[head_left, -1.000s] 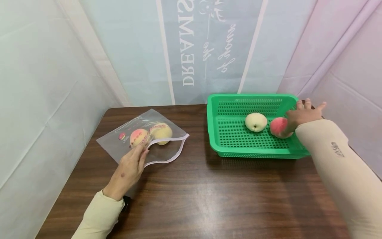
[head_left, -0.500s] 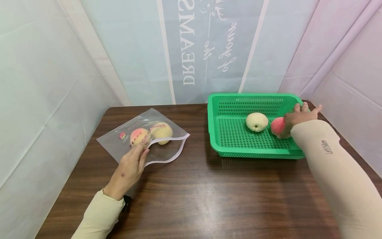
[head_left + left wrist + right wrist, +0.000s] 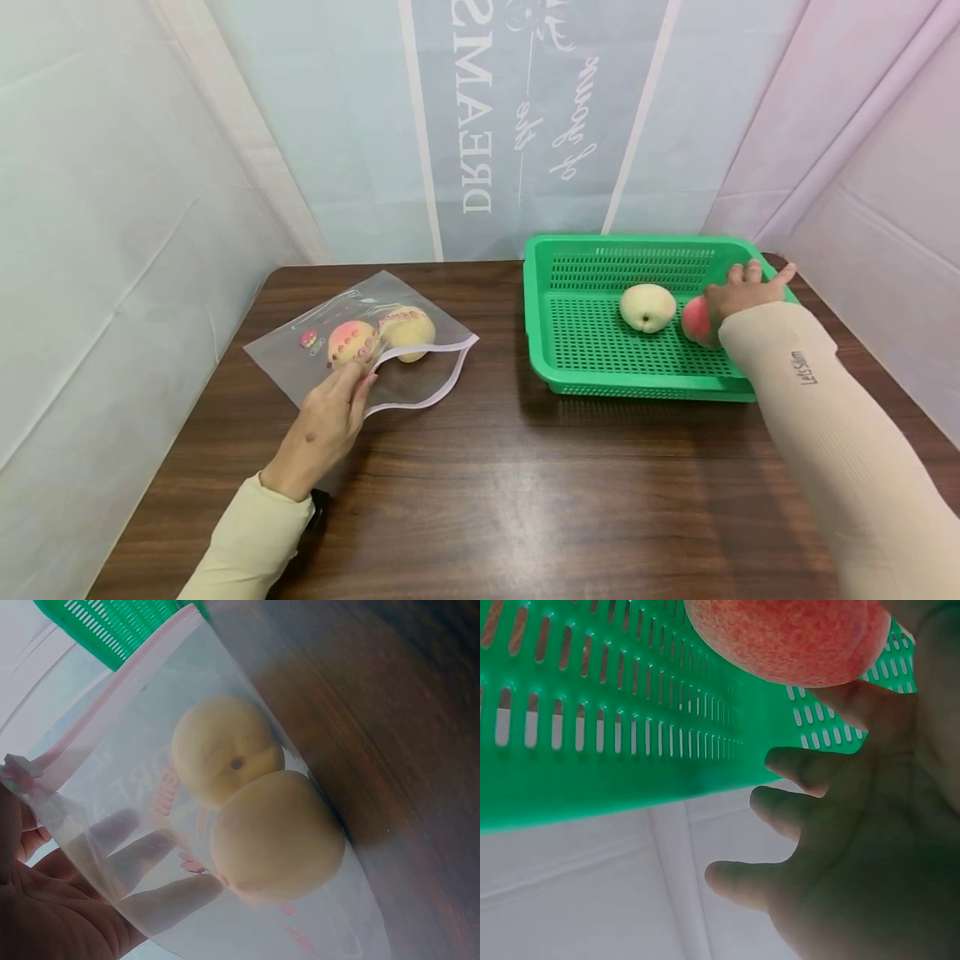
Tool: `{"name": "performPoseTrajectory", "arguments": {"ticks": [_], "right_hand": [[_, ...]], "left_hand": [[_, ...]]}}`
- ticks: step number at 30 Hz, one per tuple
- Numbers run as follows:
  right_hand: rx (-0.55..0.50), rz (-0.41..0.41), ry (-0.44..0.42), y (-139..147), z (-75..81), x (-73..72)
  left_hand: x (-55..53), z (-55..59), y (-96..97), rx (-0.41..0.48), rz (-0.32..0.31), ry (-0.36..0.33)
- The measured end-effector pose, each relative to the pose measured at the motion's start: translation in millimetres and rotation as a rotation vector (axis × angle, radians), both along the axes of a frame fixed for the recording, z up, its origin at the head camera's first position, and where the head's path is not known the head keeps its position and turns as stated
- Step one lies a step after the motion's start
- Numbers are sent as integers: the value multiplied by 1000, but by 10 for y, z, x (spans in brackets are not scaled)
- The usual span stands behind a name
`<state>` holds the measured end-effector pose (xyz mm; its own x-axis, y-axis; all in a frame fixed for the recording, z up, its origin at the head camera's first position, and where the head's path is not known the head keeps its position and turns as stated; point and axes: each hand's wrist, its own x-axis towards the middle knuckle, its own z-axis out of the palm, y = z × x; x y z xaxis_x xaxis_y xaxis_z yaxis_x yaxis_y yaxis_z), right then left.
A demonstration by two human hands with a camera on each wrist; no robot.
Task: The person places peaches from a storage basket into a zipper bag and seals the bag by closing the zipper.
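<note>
My left hand pinches the open mouth edge of a clear zip bag lying on the table. Inside it are two peaches: one pink-and-yellow, the other pale yellow. In the left wrist view, several fingers show spread behind the plastic, with both peaches touching. On the right, my right hand reaches into a green basket. Its thumb and index finger grip a red peach, partly hidden under the hand; the other fingers stick out, apart from it.
A cream-white peach sits in the basket just left of the red one. The brown wooden table is bounded by hanging fabric at the back and both sides. The basket's slotted wall rises beside my right hand.
My right hand has shifted left and closed in on the red peach, covering more of it. My left hand and the zip bag have stayed in place.
</note>
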<state>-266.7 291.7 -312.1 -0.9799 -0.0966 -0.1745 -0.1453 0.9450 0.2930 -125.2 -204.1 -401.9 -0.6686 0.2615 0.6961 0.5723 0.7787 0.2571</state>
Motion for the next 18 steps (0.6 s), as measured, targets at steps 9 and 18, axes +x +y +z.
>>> {"name": "performPoseTrajectory", "arguments": {"ticks": [9, 18], "right_hand": [[-21, -56, -40, 26, -23, -27], [-25, 62, -31, 114, -30, -97]], "left_hand": [[-15, -14, -14, 6, -18, 4], [-5, -6, -12, 8, -22, 6]]}}
